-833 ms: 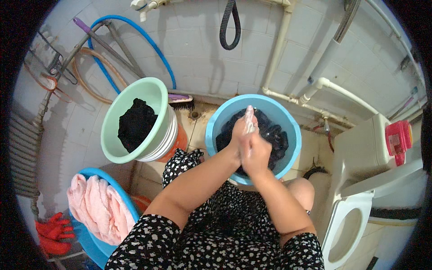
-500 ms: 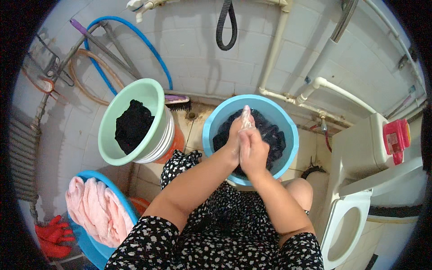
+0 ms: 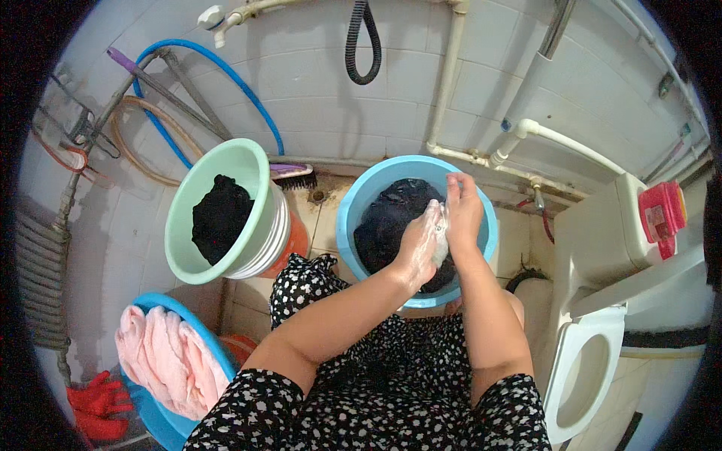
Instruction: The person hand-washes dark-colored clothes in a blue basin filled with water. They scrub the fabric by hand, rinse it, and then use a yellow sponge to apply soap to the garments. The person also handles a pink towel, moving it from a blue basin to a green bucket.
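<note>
My left hand [image 3: 421, 242] and my right hand [image 3: 465, 210] are close together, palms facing, over a light blue basin [image 3: 348, 225]. White lather [image 3: 440, 234] coats the left hand and fills the space between the palms; whether a small solid piece lies in it I cannot tell. The fingers of both hands point away from me, stretched out, with the right fingertips slightly bent. Below them, dark wet cloth [image 3: 391, 218] lies in the basin. Both hands are above the cloth, apart from it.
At left, a green basin [image 3: 177, 248] holding black cloth [image 3: 222, 218] rests on a white-and-orange bucket [image 3: 263, 244]. Nearer me, pink fabric [image 3: 169, 357] fills a blue tub [image 3: 154, 410], beside red gloves [image 3: 100, 406]. A purple-backed brush [image 3: 295, 174] lies by the wall. A toilet [image 3: 594, 240] stands at right.
My hands have come out of their tight clasp into a looser palm-to-palm position. They have shifted right over the basin, and the right hand now reaches farther forward. The view has shifted slightly.
</note>
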Demonstrator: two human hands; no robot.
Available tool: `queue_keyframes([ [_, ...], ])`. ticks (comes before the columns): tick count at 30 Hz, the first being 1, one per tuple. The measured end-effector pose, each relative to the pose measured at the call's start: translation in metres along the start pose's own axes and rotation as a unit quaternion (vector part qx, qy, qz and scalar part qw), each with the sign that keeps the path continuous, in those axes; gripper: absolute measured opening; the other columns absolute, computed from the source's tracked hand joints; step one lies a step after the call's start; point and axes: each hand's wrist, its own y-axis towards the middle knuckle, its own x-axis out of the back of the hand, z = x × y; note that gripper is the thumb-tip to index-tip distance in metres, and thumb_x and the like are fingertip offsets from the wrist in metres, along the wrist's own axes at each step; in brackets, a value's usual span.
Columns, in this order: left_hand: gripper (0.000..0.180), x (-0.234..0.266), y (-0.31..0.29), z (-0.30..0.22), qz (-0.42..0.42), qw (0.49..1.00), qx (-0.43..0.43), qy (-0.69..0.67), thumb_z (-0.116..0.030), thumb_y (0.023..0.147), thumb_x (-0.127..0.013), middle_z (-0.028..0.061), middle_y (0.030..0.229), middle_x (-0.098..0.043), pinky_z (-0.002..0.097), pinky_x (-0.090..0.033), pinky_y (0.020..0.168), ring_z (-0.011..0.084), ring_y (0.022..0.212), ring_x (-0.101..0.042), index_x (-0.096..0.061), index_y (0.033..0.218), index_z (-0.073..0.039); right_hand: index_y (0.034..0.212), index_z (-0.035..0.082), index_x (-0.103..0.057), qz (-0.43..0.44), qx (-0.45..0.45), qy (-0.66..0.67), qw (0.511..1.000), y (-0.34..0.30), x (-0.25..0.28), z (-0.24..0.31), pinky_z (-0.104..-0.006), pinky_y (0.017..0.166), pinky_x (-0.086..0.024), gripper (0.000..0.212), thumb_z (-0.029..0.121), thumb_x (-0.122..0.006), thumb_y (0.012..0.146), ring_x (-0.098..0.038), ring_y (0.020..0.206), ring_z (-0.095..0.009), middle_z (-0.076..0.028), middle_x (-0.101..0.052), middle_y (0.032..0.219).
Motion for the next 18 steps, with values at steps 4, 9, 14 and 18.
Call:
queue_keyframes([
  [4,0.028,0.032,0.019,-0.039,0.121,0.988,0.011,0.093,-0.036,0.093,-0.042,-0.0027,0.075,-0.055,0.0289,-0.046,0.061,0.0109,0.07,-0.055,-0.054,0.08,-0.015,0.091,0.008,-0.058,0.029,0.108,0.0,0.994,-0.037,-0.006,0.021,-0.0401,0.06,-0.047,0.017,0.023,-0.052,0.088,-0.061,0.068,-0.036,-0.02,-0.061,0.073],
  [9,0.029,0.024,0.022,0.0,0.035,0.998,-0.003,-0.055,-0.036,0.093,-0.042,0.0052,0.099,-0.058,0.0318,-0.046,0.079,0.0173,0.089,-0.057,-0.054,0.1,-0.011,0.095,0.005,-0.058,0.064,-0.036,-0.025,0.997,-0.004,0.0,0.01,-0.0399,0.068,-0.047,0.022,0.023,-0.046,0.09,-0.062,0.077,-0.034,-0.018,-0.063,0.082],
  [14,0.025,0.049,0.036,-0.037,0.121,0.992,0.016,-0.02,-0.037,0.093,-0.042,-0.003,0.066,-0.05,0.0281,-0.047,0.065,0.0104,0.065,-0.053,-0.05,0.084,-0.015,0.095,0.006,-0.06,0.095,0.107,-0.005,0.99,-0.057,0.001,0.045,-0.0382,0.062,-0.048,0.021,0.023,-0.05,0.088,-0.062,0.072,-0.037,-0.023,-0.06,0.077],
  [18,0.031,0.052,0.04,0.006,0.05,0.983,-0.112,0.137,-0.036,0.095,-0.036,0.004,0.084,-0.056,0.0328,-0.047,0.075,0.0175,0.079,-0.056,-0.051,0.097,-0.009,0.095,0.005,-0.059,0.107,0.007,-0.011,0.994,-0.022,-0.007,0.013,-0.0343,0.06,-0.048,0.022,0.023,-0.049,0.089,-0.063,0.066,-0.027,-0.018,-0.063,0.078],
])
